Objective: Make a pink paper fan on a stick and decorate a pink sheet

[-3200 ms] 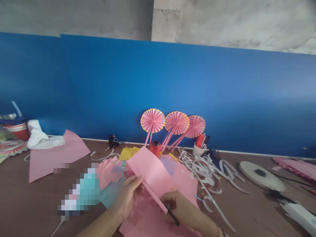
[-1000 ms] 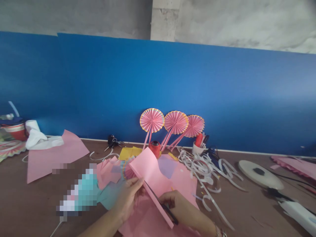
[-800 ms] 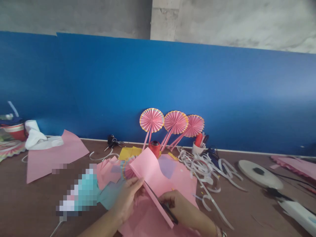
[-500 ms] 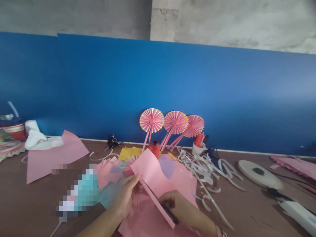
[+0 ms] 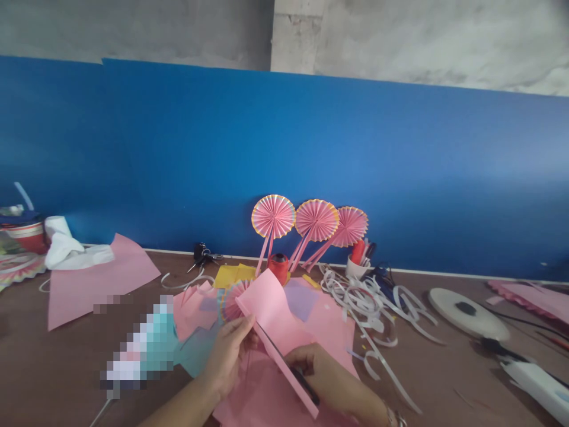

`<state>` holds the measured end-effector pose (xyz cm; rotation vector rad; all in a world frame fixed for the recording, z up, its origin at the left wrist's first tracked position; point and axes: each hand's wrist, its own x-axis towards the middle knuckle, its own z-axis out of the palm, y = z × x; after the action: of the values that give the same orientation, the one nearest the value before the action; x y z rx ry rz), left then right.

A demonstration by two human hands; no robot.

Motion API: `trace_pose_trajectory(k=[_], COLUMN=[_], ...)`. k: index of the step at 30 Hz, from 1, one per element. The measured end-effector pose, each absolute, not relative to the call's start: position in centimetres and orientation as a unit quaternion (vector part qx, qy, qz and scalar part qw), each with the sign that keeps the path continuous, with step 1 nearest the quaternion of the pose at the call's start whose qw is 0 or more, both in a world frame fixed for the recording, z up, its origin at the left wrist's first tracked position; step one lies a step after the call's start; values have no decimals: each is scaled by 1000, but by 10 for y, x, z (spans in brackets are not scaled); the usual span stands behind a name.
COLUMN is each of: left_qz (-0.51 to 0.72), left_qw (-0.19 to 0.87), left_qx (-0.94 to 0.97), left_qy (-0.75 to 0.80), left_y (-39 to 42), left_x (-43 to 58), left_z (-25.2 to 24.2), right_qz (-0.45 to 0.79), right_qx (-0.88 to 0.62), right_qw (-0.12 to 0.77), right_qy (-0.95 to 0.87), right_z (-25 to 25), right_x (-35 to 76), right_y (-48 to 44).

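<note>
My left hand (image 5: 229, 354) is closed in a pinch on the near left edge of a folded pink paper sheet (image 5: 272, 302) held tilted above the table. My right hand (image 5: 328, 376) is wrapped round the handles of black scissors (image 5: 284, 365), whose blades lie along the paper's lower edge, next to a narrow pink strip (image 5: 297, 388) that hangs along that edge. More pink paper (image 5: 331, 323) lies flat under both hands.
Three pink pleated paper fans (image 5: 313, 220) lean on the blue wall. A red spool (image 5: 279, 266), yellow paper (image 5: 233, 275), a cup of pens (image 5: 358, 264), white paper strips (image 5: 373, 302), a white disc (image 5: 471, 314) and another pink sheet (image 5: 95, 279) lie on the brown table.
The scissors have worked further up along the paper's lower edge, and the cut strip has grown longer. My left hand has shifted slightly along the sheet.
</note>
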<state>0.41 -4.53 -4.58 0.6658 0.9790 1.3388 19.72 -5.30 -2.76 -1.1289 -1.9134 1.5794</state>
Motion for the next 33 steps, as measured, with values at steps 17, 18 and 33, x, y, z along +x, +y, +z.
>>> trace_pose_trajectory(k=[17, 18, 33], left_qz=[588, 596, 591], left_qw=[642, 639, 628], left_qx=[287, 283, 280], left_qy=[400, 396, 421], left_y=[-43, -42, -43], left_x=[3, 1, 4], left_z=[-51, -51, -51], right_qz=[578, 577, 555], right_qx=[-414, -415, -412], right_qw=[195, 197, 205], right_qy=[-676, -676, -693], right_z=[-31, -31, -36], right_x=[198, 198, 198], right_y=[-53, -53, -54])
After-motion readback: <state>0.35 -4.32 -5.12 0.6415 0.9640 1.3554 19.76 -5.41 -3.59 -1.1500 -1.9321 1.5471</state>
